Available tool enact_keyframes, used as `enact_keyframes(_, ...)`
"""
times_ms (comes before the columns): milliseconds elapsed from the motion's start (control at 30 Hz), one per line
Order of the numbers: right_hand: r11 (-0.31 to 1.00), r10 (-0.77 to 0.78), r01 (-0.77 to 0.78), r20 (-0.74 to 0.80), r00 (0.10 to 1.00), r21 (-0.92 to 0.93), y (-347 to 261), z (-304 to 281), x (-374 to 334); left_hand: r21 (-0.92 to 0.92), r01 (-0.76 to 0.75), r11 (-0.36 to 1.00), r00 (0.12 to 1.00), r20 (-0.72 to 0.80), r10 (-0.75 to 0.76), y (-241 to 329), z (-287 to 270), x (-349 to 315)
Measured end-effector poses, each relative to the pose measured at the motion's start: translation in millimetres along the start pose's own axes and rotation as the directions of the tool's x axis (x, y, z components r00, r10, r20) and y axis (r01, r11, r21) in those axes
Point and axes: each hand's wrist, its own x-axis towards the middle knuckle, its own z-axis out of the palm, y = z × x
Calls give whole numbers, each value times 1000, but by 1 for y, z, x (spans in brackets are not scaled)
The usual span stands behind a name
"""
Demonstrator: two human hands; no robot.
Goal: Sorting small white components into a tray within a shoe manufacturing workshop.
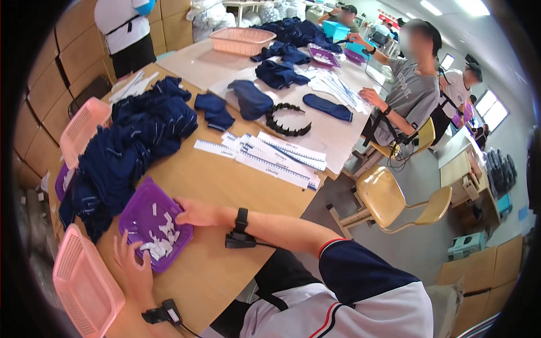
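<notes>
Brown tabletop [225, 194], seen from the head, is heaped with navy garments [135, 141] beyond a purple basket [140, 213] (white scraps [159, 248] are held inside). Its right rim is grasped by the right hand [197, 214]; its near-left edge is met by the spread fingers of the left hand [135, 269], though whether it is gripped there cannot be told. Farther left, a pink basket [90, 290] is placed.

Print on white paper strips [276, 164], lettering on grey shirt [418, 90], red wall sign [387, 12]
</notes>
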Motion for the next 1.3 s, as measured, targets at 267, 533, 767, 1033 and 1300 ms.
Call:
enact_keyframes(267, 997, -74, 74, 5, 997, -1, -13, 6, -4, -34, 84, 996, 996, 14, -84, 4, -6, 2)
enact_keyframes(533, 999, -53, 52, 64, 997, 8, -28, 7, -14, -158, 144, 977, 978, -126, -164, 9, 3, -3)
enact_keyframes(767, 990, -62, 44, 131, 989, 131, -7, 4, -2, -260, 129, 957, 970, -168, -176, 11, 3, -4)
enact_keyframes(1033, 988, -50, 34, 100, 994, 153, -5, 6, -2, -431, 118, 894, 968, -150, -200, 10, 7, -5)
enact_keyframes(1300, 995, -67, 62, 68, 995, 73, -3, 4, -2, -477, 49, 878, 975, -168, -146, 19, 3, -2)
